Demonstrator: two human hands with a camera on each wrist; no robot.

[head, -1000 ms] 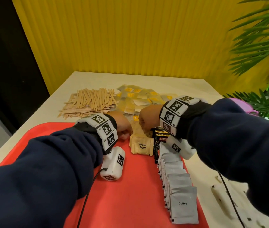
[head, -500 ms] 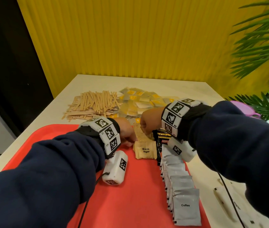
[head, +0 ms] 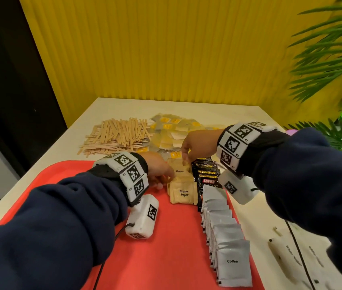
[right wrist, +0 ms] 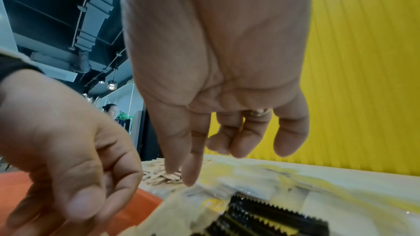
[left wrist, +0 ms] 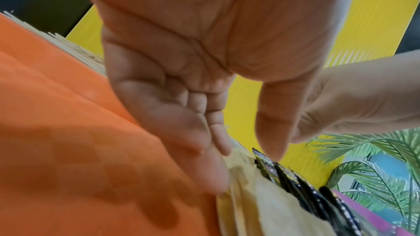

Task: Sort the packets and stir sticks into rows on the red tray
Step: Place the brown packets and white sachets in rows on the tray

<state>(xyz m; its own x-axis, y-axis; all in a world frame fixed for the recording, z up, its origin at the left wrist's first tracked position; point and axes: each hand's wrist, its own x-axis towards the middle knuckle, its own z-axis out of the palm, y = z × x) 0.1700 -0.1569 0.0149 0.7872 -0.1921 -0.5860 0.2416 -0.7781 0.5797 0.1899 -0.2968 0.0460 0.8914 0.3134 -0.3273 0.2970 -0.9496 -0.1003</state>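
On the flat red plastic tray (head: 65, 176) three rows of packets are standing. At the right edge there is a row of grey paper coffee sachets (head: 234, 265), and behind it a row of black glossy Kopiko sachets (head: 206, 174). To the left of the black ones stand the beige paper brown sugar packets (head: 182, 192), touching them.

The person's left hand (head: 158, 169) is low over the tray at the left side of the brown sugar packets. In the left wrist view its fingers (left wrist: 204, 168) are nearly straight and lie against the beige paper, with the thumb held apart; it grips nothing.

The right hand (head: 199, 143) is above the far end of the beige and black rows. Its fingers hang down loosely, a little spread, and hold nothing.

Behind the tray, on the cream table (head: 239, 114), lie a loose heap of thin wooden stir sticks (head: 115, 135) and, just beside it, a heap of clear packets with yellow labels (head: 172, 132).
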